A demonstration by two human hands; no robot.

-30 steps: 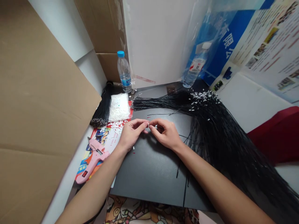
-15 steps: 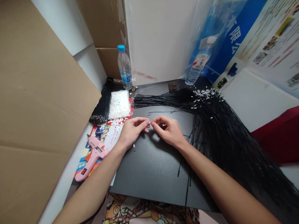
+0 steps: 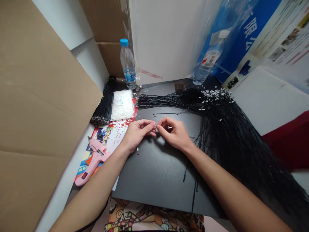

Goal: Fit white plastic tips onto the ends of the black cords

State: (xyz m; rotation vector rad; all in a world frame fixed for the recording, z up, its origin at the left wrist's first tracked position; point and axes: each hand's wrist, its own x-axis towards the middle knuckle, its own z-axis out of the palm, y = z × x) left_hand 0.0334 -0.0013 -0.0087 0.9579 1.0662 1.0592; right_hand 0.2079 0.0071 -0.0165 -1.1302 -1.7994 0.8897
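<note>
My left hand [image 3: 137, 133] and my right hand [image 3: 174, 133] meet fingertip to fingertip over a black mat [image 3: 156, 170]. Between the pinched fingers of both hands sits a tiny white plastic piece [image 3: 155, 125]. A thin black cord [image 3: 190, 180] trails from under my right hand toward the mat's near edge. A large pile of black cords [image 3: 231, 141] with white tips lies to the right. A smaller bundle of black cords [image 3: 105, 106] and a bag of white pieces [image 3: 122, 104] lie to the left.
A pink glue gun [image 3: 93, 161] lies on a colourful printed sheet at the left. Loose white pieces [image 3: 120, 125] are scattered by the bag. Two water bottles [image 3: 127, 64] [image 3: 207, 62] stand at the back. A cardboard panel [image 3: 36, 112] walls the left side.
The hands stay pinched together at the same spot. The camera has tilted slightly, shifting the scene a little upward and left.
</note>
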